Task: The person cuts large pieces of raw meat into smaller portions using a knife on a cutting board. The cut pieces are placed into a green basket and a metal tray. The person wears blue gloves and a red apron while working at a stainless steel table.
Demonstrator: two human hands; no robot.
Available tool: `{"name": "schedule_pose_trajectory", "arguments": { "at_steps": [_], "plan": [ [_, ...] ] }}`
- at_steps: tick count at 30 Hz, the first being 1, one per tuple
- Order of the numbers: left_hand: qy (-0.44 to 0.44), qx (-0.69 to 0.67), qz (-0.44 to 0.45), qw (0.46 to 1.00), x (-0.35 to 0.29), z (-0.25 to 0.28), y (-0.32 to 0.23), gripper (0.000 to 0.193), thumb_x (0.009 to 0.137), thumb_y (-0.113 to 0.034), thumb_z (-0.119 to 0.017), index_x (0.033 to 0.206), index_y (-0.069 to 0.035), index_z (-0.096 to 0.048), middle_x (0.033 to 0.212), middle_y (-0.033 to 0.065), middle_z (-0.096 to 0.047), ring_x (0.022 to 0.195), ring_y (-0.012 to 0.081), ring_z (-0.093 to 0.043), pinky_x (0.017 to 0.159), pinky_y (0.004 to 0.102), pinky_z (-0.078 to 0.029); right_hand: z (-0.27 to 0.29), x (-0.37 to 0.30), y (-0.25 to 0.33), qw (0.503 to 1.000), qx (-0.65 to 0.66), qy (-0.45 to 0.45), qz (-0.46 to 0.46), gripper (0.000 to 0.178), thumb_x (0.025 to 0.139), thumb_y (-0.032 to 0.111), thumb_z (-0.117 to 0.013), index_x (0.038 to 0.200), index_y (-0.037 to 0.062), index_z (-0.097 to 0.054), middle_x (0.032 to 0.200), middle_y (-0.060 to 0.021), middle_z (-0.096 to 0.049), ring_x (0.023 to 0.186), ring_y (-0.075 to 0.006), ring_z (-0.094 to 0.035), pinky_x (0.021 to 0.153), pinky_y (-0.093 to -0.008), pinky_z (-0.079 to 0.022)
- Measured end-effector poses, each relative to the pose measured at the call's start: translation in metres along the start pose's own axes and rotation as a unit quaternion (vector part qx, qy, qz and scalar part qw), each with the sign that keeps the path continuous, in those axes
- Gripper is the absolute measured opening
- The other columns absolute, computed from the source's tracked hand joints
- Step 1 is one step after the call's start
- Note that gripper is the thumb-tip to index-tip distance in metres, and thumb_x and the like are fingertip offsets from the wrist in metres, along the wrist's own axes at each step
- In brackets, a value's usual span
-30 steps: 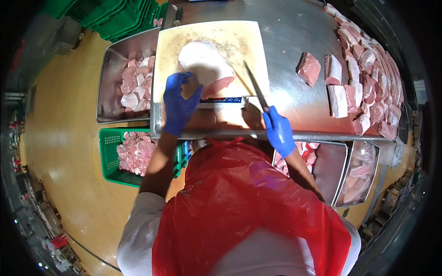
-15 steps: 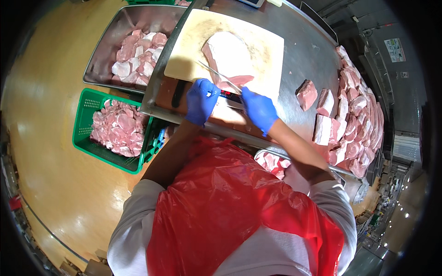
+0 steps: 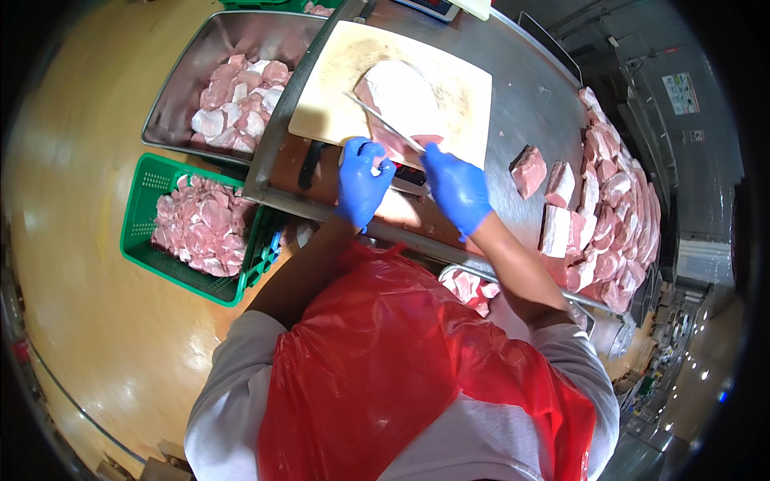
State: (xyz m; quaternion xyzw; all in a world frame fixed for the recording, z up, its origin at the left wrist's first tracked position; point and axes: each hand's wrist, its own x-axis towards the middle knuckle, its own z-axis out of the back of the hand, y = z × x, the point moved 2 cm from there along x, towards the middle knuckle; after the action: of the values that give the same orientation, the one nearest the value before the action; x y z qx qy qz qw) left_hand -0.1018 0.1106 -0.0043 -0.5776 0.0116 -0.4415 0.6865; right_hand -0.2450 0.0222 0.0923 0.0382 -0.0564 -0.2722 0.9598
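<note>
Blue gloves cover both of my hands. My right hand is closed on the handle of a knife, whose thin blade points up and left across the near side of a large pale-topped slab of meat. That slab lies on a white cutting board. Just left of the knife handle, my left hand is curled at the near edge of the board, with a small pale bit showing among its fingers; what it is I cannot make out. Between my hands sits a small scale with a red display, partly hidden.
A steel tub of meat pieces and a green crate of trimmings stand left of the steel table. Meat blocks are piled at the right. A dark-handled knife lies left of my left hand. Below the table edge is a container of meat.
My left hand has shifted slightly right, closer to the scale. The knife stays across the slab in my right hand, its position nearly the same. The whole view has tilted a little.
</note>
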Motion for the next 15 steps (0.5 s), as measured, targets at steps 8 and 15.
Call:
{"name": "schedule_pose_trajectory", "arguments": {
  "at_steps": [8,15],
  "plan": [
    [-0.023,0.014,0.018,0.999,-0.021,0.032,0.033,0.019,0.074,-0.007,-0.078,0.090,-0.006,-0.068,0.094,0.0099,-0.066,0.091,0.0284,-0.067,0.080,0.0379,-0.054,0.004,-0.040,-0.041,0.986,-0.024,0.161,-0.033,0.029,0.090,0.011,-0.057,0.119,0.0105,-0.054,0.093,-0.0208,-0.070,0.080,-0.0384,-0.070,0.064,-0.0503,-0.054],
    [0.012,0.323,0.160,0.933,-0.083,0.210,0.142,0.038,0.085,-0.029,-0.074,0.107,0.001,-0.066,0.099,0.0212,-0.069,0.094,0.0399,-0.065,0.083,0.0466,-0.053,0.028,-0.134,-0.109,0.986,0.067,0.024,-0.150,0.015,0.098,0.016,-0.060,0.109,0.0056,-0.059,0.082,-0.0241,-0.066,0.074,-0.0436,-0.067,0.058,-0.0488,-0.050]
  ]
}}
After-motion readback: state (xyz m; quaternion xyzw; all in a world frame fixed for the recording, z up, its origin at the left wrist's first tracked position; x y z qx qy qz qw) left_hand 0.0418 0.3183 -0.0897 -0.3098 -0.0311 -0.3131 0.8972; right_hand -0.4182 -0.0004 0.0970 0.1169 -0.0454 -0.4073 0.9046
